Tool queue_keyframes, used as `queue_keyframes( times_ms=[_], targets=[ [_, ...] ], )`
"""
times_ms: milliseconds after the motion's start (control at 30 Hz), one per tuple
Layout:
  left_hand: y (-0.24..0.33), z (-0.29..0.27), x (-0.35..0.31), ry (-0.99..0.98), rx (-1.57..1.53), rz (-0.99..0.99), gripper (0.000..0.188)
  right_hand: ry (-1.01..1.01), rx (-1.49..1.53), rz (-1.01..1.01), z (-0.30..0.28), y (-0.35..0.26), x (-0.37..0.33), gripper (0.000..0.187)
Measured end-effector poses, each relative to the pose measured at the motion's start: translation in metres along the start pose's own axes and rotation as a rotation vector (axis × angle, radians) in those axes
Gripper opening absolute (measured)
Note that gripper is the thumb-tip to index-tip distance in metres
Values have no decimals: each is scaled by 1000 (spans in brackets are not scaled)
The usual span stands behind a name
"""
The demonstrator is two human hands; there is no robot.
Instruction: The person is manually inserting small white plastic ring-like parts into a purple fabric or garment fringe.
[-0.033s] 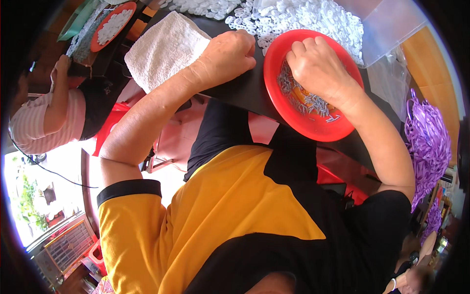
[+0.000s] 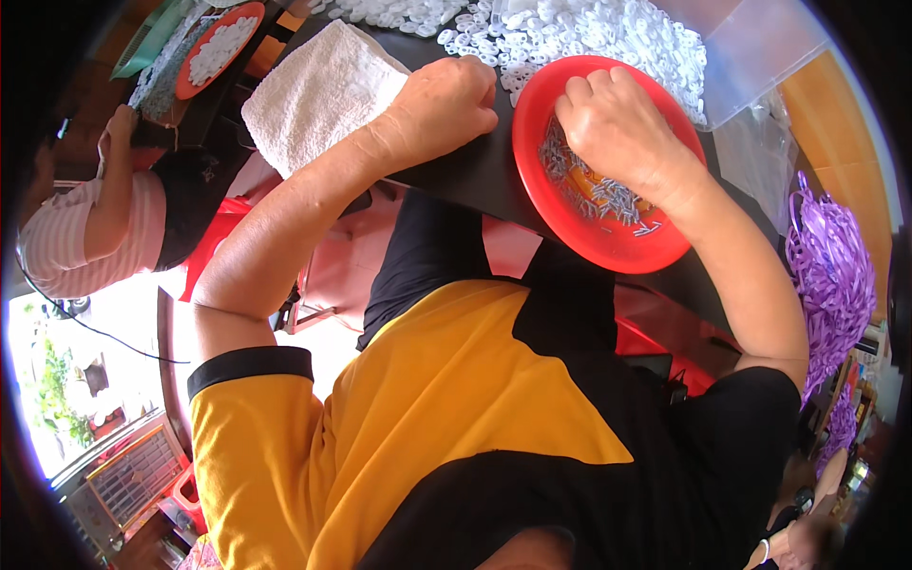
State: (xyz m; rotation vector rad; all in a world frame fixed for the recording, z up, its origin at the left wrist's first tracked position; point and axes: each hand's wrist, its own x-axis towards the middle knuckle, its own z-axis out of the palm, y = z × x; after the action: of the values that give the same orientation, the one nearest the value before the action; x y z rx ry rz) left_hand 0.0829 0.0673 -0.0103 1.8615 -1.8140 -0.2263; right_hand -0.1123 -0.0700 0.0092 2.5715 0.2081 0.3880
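Both hands work at the edge of a dark table. Curled into a loose fist, the left hand rests on the tabletop just beside a folded white towel; whether it pinches anything I cannot tell. Fingers bent downward, the right hand reaches into a red bowl holding small silvery pins, its fingertips hidden among them. Beyond the bowl lies a heap of white plastic rings. Another person sits at far left near a second red plate. Purple ribbon hangs at right.
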Motion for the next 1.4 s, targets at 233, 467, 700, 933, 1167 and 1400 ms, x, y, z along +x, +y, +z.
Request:
queue_keyframes(
  times_ms=[233,467,700,933,1167,1400],
  targets=[
    [0,-4,3,-68,-81,-42,15,-56,56,-18,2,6,9,7],
    [-1,-4,-7,87,-353,-73,11,-53,54,92,4,9,-3,5],
    [35,-8,8,117,-657,-112,13,38,193,291,-10,21,-24,9],
    [72,20,38,42,-942,-236,15,178,319,406,-36,17,-29,10],
    [91,15,46,-49,-1272,-394,20,234,261,418,-44,19,-30,12],
    [85,27,54,-64,-1533,-474,17,322,449,565,-43,19,-33,10]
  ],
)
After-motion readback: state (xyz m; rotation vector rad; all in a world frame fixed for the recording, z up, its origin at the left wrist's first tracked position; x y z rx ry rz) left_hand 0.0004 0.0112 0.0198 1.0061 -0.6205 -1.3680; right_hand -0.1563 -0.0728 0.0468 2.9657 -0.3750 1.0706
